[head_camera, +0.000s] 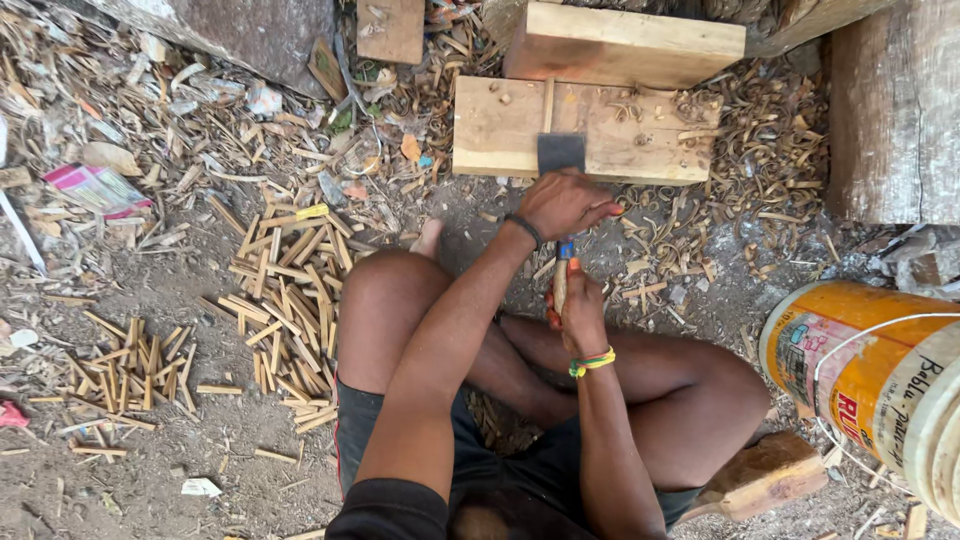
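I sit cross-legged on the dirt facing a pale wooden block. A chopping tool with a dark rectangular blade rests its edge on the block, beside a thin wooden strip lying on the block's top. My left hand, with a dark band on the wrist, is closed over the tool just below the blade. My right hand, with a yellow-green wrist band, grips the wooden end of the handle, below a blue section.
A big heap of split sticks lies at my left knee, a smaller one farther left. A yellow bucket stands at right, a log above it, and a wooden piece by my right leg. Shavings cover the ground.
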